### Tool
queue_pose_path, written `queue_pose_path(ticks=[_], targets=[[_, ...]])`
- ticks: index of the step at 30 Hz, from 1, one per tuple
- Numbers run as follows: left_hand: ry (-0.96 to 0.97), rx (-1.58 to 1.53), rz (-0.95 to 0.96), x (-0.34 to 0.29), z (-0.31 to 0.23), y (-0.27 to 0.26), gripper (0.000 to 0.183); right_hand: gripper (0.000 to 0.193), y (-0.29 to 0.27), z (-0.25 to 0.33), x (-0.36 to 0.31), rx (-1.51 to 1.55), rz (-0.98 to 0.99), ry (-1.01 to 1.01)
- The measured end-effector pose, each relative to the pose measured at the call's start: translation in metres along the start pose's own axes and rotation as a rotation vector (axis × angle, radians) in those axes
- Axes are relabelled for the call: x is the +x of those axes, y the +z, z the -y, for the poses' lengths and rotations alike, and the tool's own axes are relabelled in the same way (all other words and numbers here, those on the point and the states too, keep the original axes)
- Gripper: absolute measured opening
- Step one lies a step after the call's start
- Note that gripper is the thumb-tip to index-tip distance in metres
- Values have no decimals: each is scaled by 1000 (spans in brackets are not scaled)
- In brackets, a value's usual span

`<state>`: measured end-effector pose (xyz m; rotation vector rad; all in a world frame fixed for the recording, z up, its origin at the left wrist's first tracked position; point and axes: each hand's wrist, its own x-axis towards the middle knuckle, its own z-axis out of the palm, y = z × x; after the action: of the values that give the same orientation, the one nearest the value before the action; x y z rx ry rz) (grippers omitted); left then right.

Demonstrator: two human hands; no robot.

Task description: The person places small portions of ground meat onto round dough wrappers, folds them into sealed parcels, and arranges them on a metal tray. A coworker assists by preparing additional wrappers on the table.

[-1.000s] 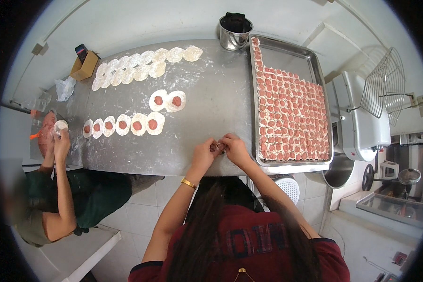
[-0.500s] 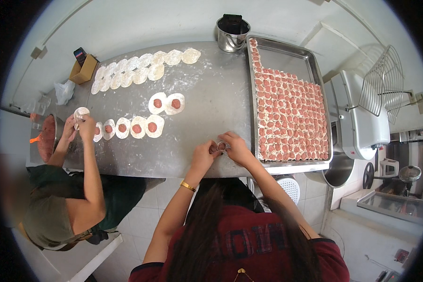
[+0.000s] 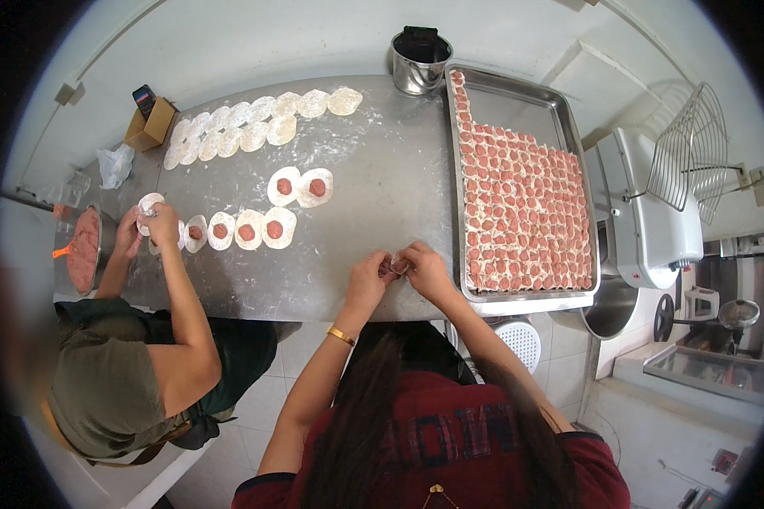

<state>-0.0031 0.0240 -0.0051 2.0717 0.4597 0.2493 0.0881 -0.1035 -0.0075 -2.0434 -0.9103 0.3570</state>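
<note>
Over the near edge of the steel table, my left hand (image 3: 372, 276) and my right hand (image 3: 426, 268) meet with fingers closed around one small dumpling (image 3: 398, 265). Its wrapper is gathered between my fingertips, which hide most of it. Just right of my right hand stands a metal tray (image 3: 527, 297) packed with rows of open-topped dumplings (image 3: 526, 212) showing pink meat. Ahead and to the left lie two overlapping round wrappers (image 3: 301, 187), each with a ball of meat. Farther left, a row of filled wrappers (image 3: 248, 229) runs toward a co-worker.
A co-worker's hands (image 3: 148, 227) hold a wrapper beside a bowl of meat (image 3: 85, 250). Plain wrappers (image 3: 246, 119) overlap in rows at the back. A metal pail (image 3: 420, 68) stands behind, next to the tray. Right of it sits a white machine (image 3: 645, 204) with a wire guard.
My fingers have shifted slightly around the dumpling, and less of its meat shows. The co-worker's body and arm have moved right, a hand now over the left end of the filled row.
</note>
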Motion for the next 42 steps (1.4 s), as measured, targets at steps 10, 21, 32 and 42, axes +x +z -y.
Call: queue_pose_path(ticks=[10, 21, 32, 42], targets=[[-13, 41, 27, 1, 4, 4, 24, 35, -1, 2, -1, -3, 14, 12], [-156, -13, -246, -13, 40, -34, 22, 46, -7, 6, 0, -217, 115, -170], [-495, 512, -852, 4, 86, -113, 27, 36, -126, -41, 49, 95, -43, -25], [-613, 462, -876, 24, 97, -97, 22, 34, -332, -224, 168, -334, -343, 242]])
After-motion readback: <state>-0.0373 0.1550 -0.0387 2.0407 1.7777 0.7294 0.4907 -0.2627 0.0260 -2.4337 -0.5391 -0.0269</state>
